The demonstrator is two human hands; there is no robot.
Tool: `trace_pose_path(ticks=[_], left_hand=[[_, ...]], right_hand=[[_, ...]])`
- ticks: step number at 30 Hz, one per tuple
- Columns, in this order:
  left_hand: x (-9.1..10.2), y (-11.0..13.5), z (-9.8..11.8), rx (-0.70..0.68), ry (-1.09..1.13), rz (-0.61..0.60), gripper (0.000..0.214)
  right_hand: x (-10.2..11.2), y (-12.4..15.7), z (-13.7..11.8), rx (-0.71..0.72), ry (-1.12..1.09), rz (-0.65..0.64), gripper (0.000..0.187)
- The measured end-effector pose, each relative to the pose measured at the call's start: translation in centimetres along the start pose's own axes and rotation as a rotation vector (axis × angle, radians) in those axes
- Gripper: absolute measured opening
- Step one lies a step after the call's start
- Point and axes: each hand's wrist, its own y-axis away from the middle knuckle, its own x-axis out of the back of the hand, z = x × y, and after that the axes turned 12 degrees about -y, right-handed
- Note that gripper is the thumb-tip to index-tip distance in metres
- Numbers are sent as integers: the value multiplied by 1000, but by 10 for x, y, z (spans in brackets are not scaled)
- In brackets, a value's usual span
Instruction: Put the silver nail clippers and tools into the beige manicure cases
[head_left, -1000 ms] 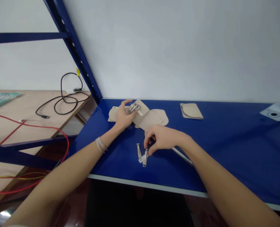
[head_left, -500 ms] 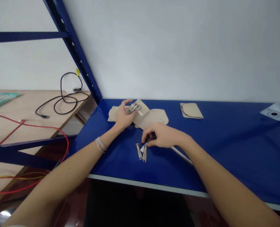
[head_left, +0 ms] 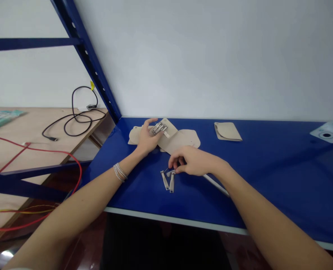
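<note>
My left hand (head_left: 148, 140) grips an opened beige manicure case (head_left: 170, 123) on the blue table, with fingers and thumb around several silver grooming tools (head_left: 158, 128) in it. The case's pale flap (head_left: 184, 139) spreads to the right, behind my right hand (head_left: 193, 160). The thumb and fingers of that hand pinch a small metal tool (head_left: 170, 173), mostly hidden by the fingertips. Just below lie two silver nail clippers, the left one (head_left: 165, 180) and the right one (head_left: 172, 183), close together in a narrow V.
A folded beige case (head_left: 228, 132) lies at the back of the blue table (head_left: 267, 180). At far right is a pale card-like object (head_left: 327, 133) with a dark round centre. On the left, a wooden table (head_left: 28, 127) carries a black cable (head_left: 76, 116) behind a blue metal frame (head_left: 94, 63).
The small metal tool at my right fingertips has turned flatter. The left nail clipper's upper end has shifted slightly left. My left hand has stayed in place on the case.
</note>
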Motion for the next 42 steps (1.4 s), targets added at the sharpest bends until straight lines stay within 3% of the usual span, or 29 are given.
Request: trace_pose_path(ticks=[8,15,20,23,30,42], left_hand=[[0,-1,-1,11,-19,-10,50],[-1,1,2,134,131,-105,53],[-2,1,5,230,393,-226,63],[-2,1,9,263,476,-270,63],[-2,6,16,263,470,-424,41],[-3,9,14,235,455,-579,49]], right_hand=[[6,2,4,30,19,124,24],[7,-9,9,210,-65,576,18],[9,-15,16,247,-301,885,17],[12,-18,22,269,-469,1002,23],[14,-21,30,280,-544,1074,29],[14,-23,39,214,-393,1142,30]])
